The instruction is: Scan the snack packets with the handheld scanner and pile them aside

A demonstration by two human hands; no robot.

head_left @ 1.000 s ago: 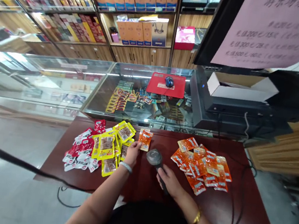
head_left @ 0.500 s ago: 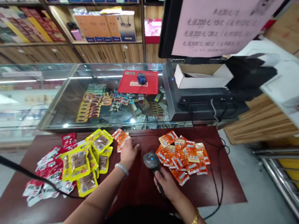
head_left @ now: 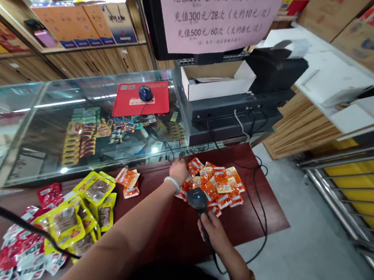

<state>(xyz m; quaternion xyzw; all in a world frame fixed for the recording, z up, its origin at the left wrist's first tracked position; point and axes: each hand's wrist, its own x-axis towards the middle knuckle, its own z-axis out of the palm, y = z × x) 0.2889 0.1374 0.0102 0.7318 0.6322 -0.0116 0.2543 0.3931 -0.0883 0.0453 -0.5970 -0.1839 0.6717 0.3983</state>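
Many orange packets (head_left: 217,183) lie in one loose pile on the dark red table (head_left: 174,231), near its far right part, just beside the base of the glass counter (head_left: 69,133). The packets are small, flat and shiny, with white and red labels, and they overlap each other. The left hand (head_left: 179,170) rests on the left edge of this pile, fingers bent down onto the packets; I cannot tell if it pinches one. A pale bracelet is on that wrist. The right hand (head_left: 212,229) is closed around the handle of a black barcode scanner (head_left: 197,199), whose round head with a small blue light stands over the near edge of the pile. A black cable (head_left: 260,224) curves around the right side of the pile and reaches close to the table's right edge.

Between the pile and the table's near edge the red surface is bare. To the left, two more orange packets (head_left: 128,180) lie apart, then yellow packets (head_left: 89,203), then red and white packets (head_left: 23,249) at the far left. Right of the table is grey floor (head_left: 308,268).
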